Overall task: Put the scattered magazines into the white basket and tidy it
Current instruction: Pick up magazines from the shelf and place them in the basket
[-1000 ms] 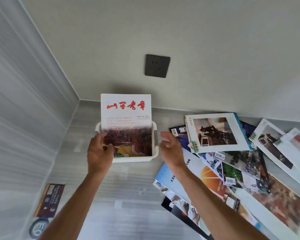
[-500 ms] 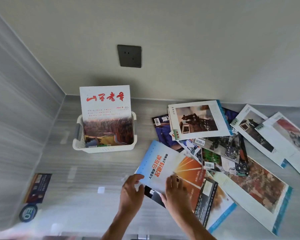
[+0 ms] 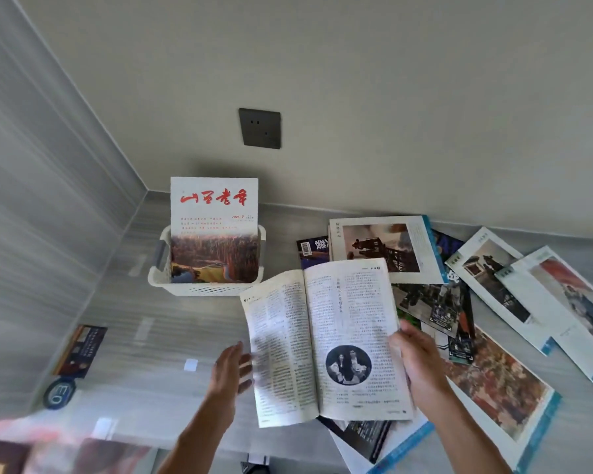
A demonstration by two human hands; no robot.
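Observation:
The white basket (image 3: pixel 199 288) stands near the wall corner with one magazine (image 3: pixel 214 213) with red characters upright inside it. An open magazine (image 3: pixel 319 336) showing text pages and a round photo is lifted above the table. My right hand (image 3: pixel 420 366) grips its right page edge. My left hand (image 3: pixel 231 371) hovers at its left edge with fingers spread, touching or just off the paper; I cannot tell which. Several other magazines (image 3: pixel 387 248) lie scattered flat to the right.
A dark wall socket (image 3: pixel 260 128) sits above the basket. A dark booklet (image 3: pixel 81 350) and a round blue sticker (image 3: pixel 59 393) lie at the table's left edge. More overlapping magazines (image 3: pixel 500 381) cover the right side. A grey panel wall runs along the left.
Both hands left the basket and moved down to the pile. The blue-orange covered magazine has been lifted and has fallen open to its inner pages.

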